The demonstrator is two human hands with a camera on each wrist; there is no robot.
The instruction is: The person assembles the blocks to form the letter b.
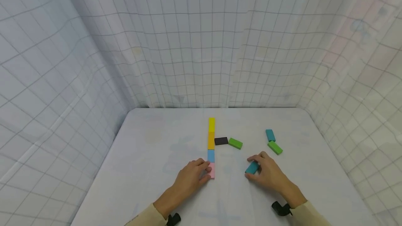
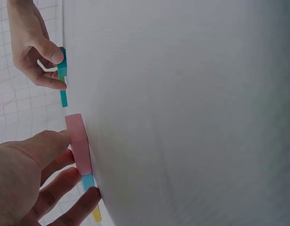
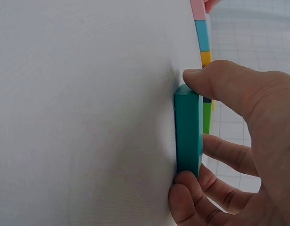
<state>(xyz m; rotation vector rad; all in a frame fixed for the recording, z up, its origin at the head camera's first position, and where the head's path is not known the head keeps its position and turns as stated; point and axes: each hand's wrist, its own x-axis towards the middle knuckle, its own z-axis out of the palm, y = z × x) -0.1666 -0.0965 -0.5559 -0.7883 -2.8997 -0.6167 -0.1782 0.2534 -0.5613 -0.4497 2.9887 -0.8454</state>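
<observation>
My left hand (image 1: 191,177) holds a pink block (image 1: 212,171) lying on the table, thumb by its near end and fingers around its far end. The pink block ends a straight row, joined by a light blue block (image 1: 211,156), an orange-yellow block (image 1: 211,140) and a yellow block (image 1: 211,125). To the right, my right hand (image 1: 270,173) grips a teal block (image 1: 252,167) between thumb and fingertips. In the right wrist view this teal block (image 3: 188,132) stands close to the table surface, thumb at one end, fingers at the other.
A black block (image 1: 221,141) touches the row's right side, a green block (image 1: 235,143) angled from its end. Further right, another teal block (image 1: 270,135) meets a green block (image 1: 275,147). Checked white curtains (image 1: 194,44) enclose the white table (image 1: 150,170) at back and sides.
</observation>
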